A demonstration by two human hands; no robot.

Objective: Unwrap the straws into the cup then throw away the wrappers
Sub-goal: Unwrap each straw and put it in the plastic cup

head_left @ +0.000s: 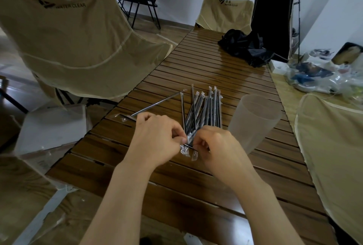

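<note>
Straws (204, 111) piled mid-desk (216, 64) beside cup (253, 121); left hand (157, 138) and right hand (218, 146) fingers pinch one wrapper end (185, 147). Tear near tip, pull apart gently.

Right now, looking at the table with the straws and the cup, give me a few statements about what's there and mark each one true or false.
1. Both hands pinch the near end of one wrapped straw. True: the left hand and right hand meet on it.
2. The cup lies tipped on its side. False: it stands upright on the table.
3. The cup is right of the pile of straws. True.
4. Several unwrapped straws stand in the cup. False: no straws show in it.
5. One straw lies apart, left of the pile. True.
6. A red cloth lies at the table's far end. False: the cloth there is black.
</note>
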